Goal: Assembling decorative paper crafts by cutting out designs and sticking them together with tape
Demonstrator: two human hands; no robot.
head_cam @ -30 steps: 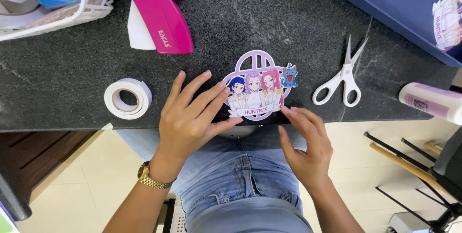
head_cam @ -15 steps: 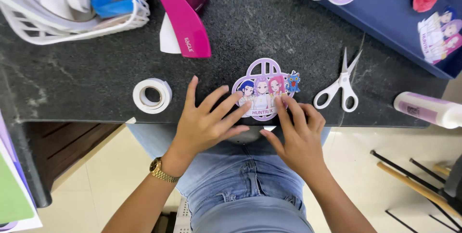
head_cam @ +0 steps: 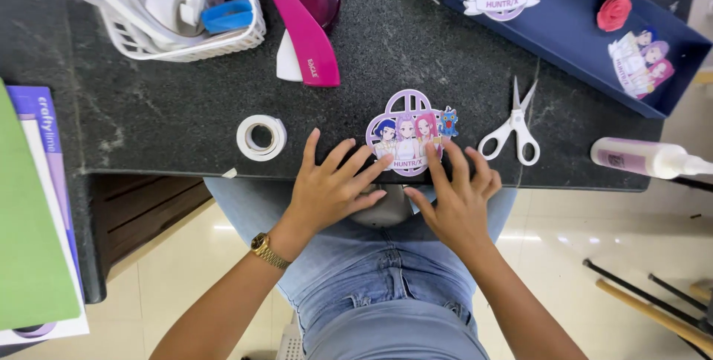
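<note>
Down at the near edge of the dark speckled table (head_cam: 186,115), both hands lie flat with fingers spread, holding nothing. The left hand (head_cam: 330,189) rests with its fingertips (head_cam: 382,161) touching the lower left edge of a purple cartoon cut-out (head_cam: 411,131), a flat card showing three drawn figures with blue, lilac and pink hair under an arched frame, and a small blue creature at its right side. The right hand (head_cam: 457,200) presses on the table edge just below the cut-out, its fingers reaching up to the card's lower right rim. A gold wristwatch (head_cam: 267,251) sits on the left wrist. The cut-out lies face up, near the front edge of the table, between a roll of white tape (head_cam: 261,137) to its left and white-handled scissors (head_cam: 512,126) to its right, apart from both. Farther right a white glue bottle (head_cam: 642,158) lies on its side. At the back stand a white wire basket (head_cam: 186,40) with odds and ends, a pink stapler (head_cam: 301,22), and a blue tray (head_cam: 572,40) holding more cartoon cut-outs and a red paper flower (head_cam: 613,12). A green sheet and a purple booklet (head_cam: 41,204) lie at the far left. Blue jeans (head_cam: 379,293) show below the table.
</note>
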